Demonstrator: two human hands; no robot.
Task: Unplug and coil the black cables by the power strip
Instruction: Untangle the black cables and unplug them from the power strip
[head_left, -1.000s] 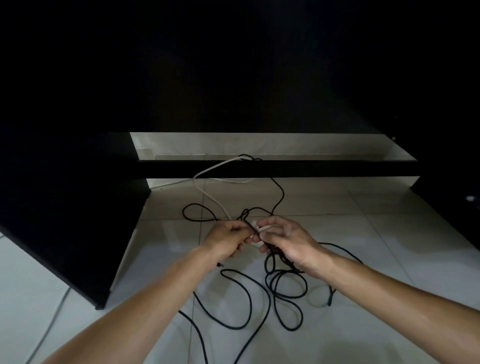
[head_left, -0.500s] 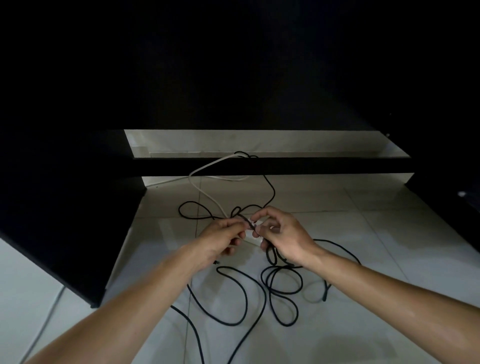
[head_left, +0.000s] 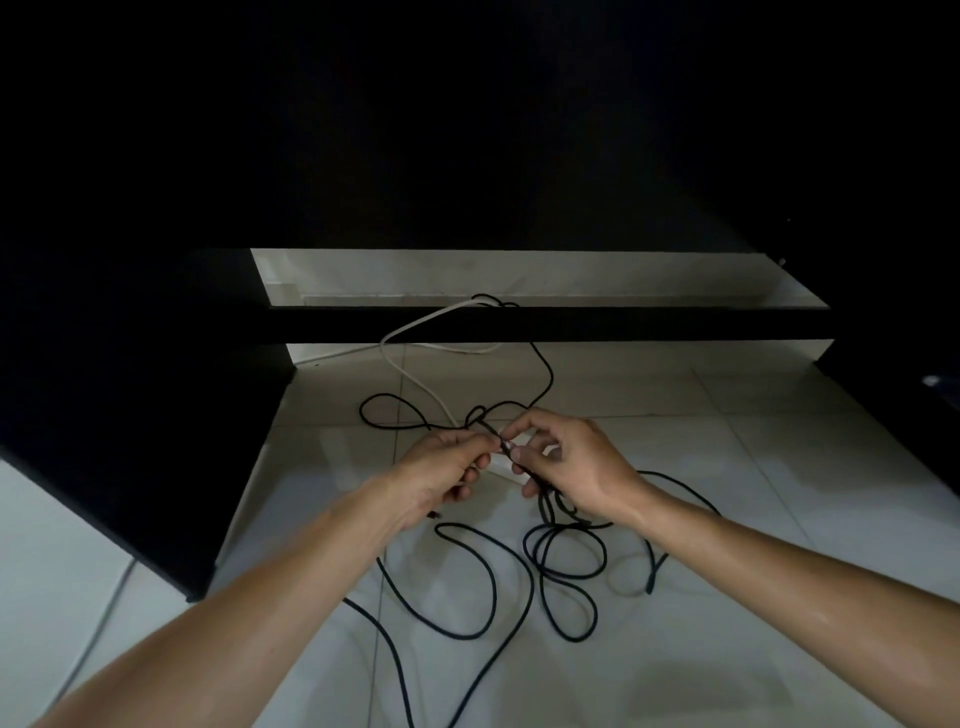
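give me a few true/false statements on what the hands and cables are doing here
1. Both hands pinch a black cable between them. True; the left hand and right hand meet at its end.
2. The black cables are neatly coiled. False; they lie in loose loops on the tiled floor.
3. A white cable runs back under the dark furniture. True.
4. The right hand rests flat on the floor. False; it is raised with curled fingers.
5. All cables here are black. False; one is white.

No legible text, label, brand, number or sign appears on any surface in view.
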